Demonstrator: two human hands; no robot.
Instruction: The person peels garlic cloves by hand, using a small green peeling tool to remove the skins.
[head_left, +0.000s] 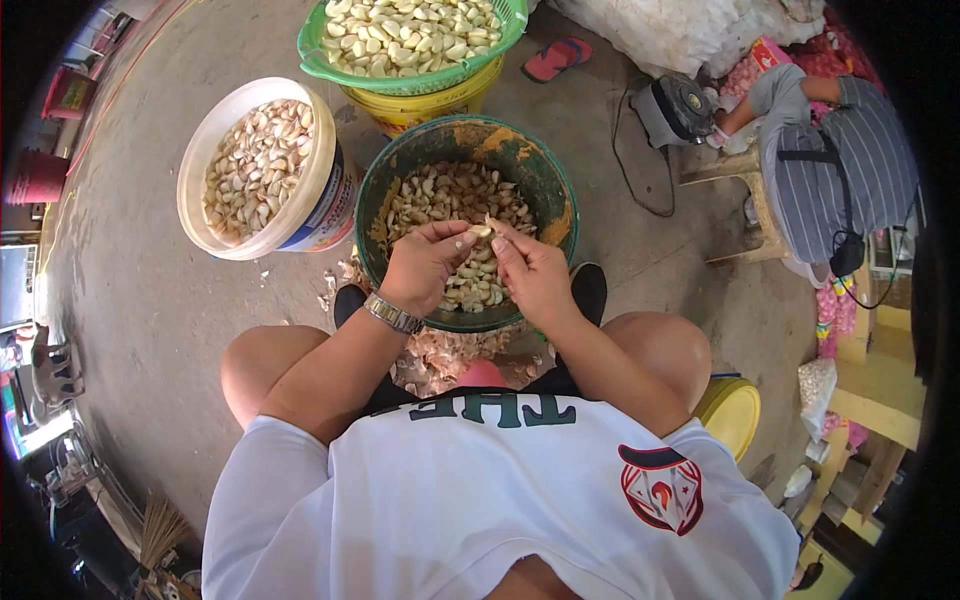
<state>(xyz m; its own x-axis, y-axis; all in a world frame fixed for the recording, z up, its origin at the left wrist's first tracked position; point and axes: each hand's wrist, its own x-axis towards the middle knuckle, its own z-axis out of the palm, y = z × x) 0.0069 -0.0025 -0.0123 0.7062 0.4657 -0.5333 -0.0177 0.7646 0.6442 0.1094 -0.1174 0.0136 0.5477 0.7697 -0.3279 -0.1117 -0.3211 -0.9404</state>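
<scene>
Between my two hands is a pale garlic clove (481,231), held over a dark green tub (371,190). My left hand (428,265), with a metal watch at the wrist, pinches the clove from one side. From the other side my right hand (532,270) closes its thumb and fingertips at the clove, by a bit of skin. Inside the tub, unpeeled garlic cloves (460,190) lie toward the far side, and paler peeled cloves (475,288) are gathered at the near side, partly hidden below my hands.
A white bucket (195,190) of unpeeled cloves stands left of the tub. Beyond it, a green basket (320,62) of peeled cloves rests on a yellow bucket (440,106). Garlic skins (450,355) litter the floor. Another person (850,160) sits at right near a cord (618,150).
</scene>
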